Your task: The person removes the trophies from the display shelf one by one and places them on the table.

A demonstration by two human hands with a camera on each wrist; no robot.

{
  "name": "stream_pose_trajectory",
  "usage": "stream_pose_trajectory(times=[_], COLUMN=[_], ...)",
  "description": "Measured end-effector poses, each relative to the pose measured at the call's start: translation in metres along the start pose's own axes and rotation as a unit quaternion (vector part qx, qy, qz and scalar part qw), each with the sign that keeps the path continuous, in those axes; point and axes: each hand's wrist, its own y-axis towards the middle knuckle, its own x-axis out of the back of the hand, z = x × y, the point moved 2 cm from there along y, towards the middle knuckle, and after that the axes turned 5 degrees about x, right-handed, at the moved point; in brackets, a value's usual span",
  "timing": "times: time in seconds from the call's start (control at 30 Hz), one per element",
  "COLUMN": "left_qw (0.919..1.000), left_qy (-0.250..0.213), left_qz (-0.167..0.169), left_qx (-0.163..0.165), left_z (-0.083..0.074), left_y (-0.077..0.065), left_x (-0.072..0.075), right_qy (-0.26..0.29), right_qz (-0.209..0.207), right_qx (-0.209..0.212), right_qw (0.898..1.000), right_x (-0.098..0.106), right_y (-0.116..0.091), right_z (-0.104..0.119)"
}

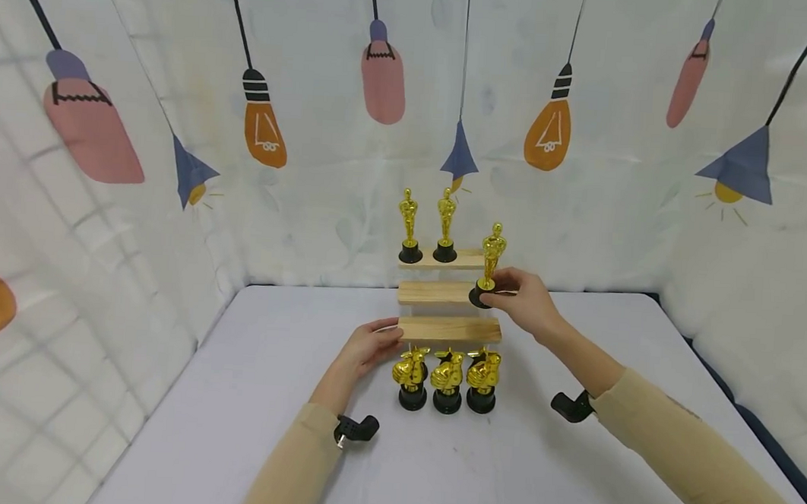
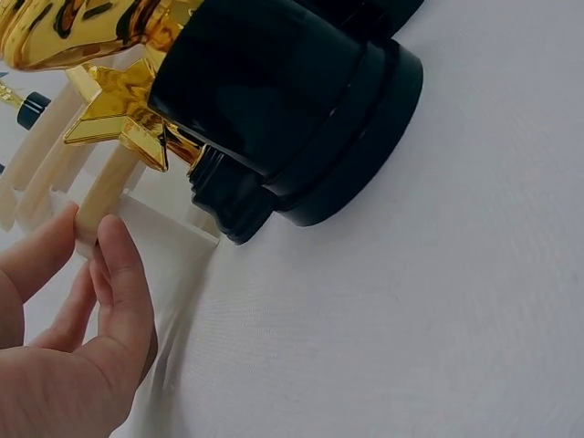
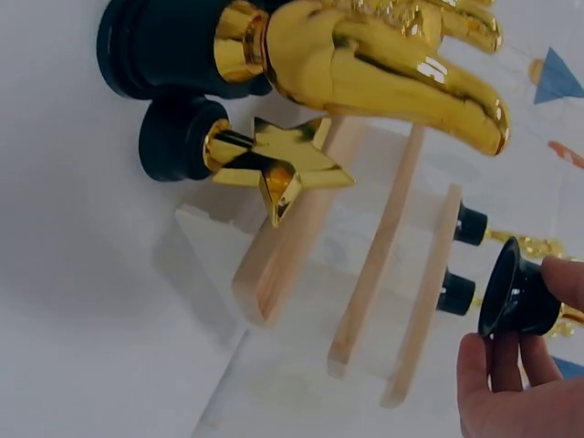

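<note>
My right hand point(image 1: 529, 303) holds a gold figure trophy point(image 1: 493, 251) upright by its black base, beside the right end of a three-tier wooden rack. In the right wrist view, thumb and fingers grip that black base point(image 3: 522, 297). With thumb and fingertips, my left hand point(image 1: 364, 347) pinches the left end of the lowest wooden shelf point(image 1: 450, 330). Two similar figure trophies, one at left point(image 1: 408, 222) and one nearer the middle point(image 1: 446, 222), stand on the top shelf point(image 1: 471, 259). The middle shelf point(image 1: 434, 292) is partly hidden behind the held base.
Three gold thumbs-up-like trophies, at left point(image 1: 410, 370), centre point(image 1: 448, 372) and right point(image 1: 483, 373), stand before the rack on the white table point(image 1: 288, 368). Star trophies point(image 3: 287, 164) stand behind them. A lamp-patterned cloth point(image 1: 309, 217) hangs behind the table.
</note>
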Motion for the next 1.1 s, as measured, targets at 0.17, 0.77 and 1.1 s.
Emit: stream_pose_trajectory(times=[0.17,0.77,1.1], left_qw=[1.0000,1.0000,1.0000], left_qy=[-0.003,0.001,0.006], left_qz=[0.001,-0.002,0.001], left_qx=[0.000,-0.002,0.000], left_z=[0.000,-0.003,0.000], left_y=[0.000,0.001,0.000], left_x=[-0.001,0.000,0.001], right_qy=[0.003,0.046,0.078], right_qz=[0.007,0.047,0.066], right_qx=[0.011,0.029,0.034], right_qw=[1.000,0.997,0.994], right_x=[-0.001,-0.014,-0.023], right_y=[-0.014,-0.052,-0.070], right_z=[0.003,0.012,0.020])
